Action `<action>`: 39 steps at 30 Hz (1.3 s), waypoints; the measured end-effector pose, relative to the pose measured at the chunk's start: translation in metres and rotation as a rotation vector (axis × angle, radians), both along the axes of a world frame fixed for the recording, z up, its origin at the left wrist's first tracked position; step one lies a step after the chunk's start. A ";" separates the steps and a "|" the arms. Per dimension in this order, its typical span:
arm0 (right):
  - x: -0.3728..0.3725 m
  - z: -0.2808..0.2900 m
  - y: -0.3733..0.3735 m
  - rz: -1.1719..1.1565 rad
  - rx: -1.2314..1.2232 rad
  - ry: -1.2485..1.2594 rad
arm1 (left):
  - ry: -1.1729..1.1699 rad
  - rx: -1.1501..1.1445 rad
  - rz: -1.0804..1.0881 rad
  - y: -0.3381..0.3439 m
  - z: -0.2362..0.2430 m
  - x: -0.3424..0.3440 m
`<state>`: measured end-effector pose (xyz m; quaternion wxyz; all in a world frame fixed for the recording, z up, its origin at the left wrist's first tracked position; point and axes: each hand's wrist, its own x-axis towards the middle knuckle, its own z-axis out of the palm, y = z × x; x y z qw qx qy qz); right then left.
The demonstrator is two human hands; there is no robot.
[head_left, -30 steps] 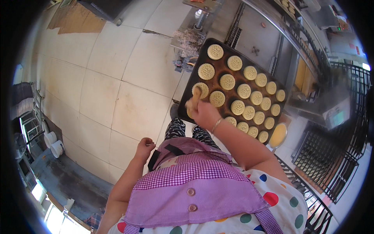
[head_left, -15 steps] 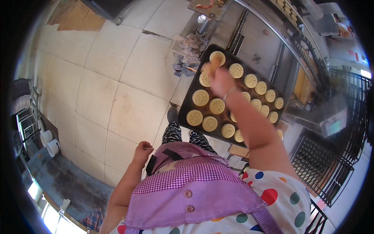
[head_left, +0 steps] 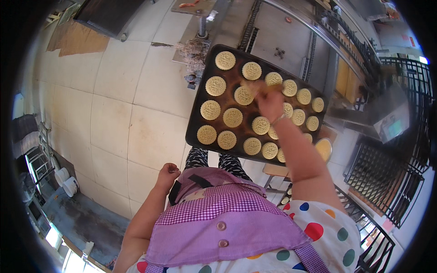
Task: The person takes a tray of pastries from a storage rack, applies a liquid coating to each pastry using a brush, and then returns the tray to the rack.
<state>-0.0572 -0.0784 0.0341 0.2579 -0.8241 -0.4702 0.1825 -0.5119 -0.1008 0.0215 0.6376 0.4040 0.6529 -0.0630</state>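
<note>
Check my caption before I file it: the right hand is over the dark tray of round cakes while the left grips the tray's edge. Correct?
The left hand is wrong: the head view shows it clear of the tray, beside the purple apron. The right hand is over the round cakes, as you say.

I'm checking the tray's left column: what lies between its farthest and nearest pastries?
In the head view, two round patterned pastries lie between them on the dark tray.
</note>
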 end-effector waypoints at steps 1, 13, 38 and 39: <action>-0.025 0.008 -0.018 0.052 0.018 0.088 | 0.016 -0.008 -0.007 -0.004 0.002 0.005; 0.163 -0.005 -0.163 -0.396 -0.171 -0.072 | -0.030 -0.041 -0.149 -0.036 0.001 0.087; 0.246 -0.020 -0.225 -0.552 -0.145 -0.005 | 0.031 -0.050 -0.343 -0.066 0.003 0.149; 0.229 -0.031 -0.251 -0.512 0.011 0.011 | 0.026 -0.053 -0.369 -0.062 0.003 0.147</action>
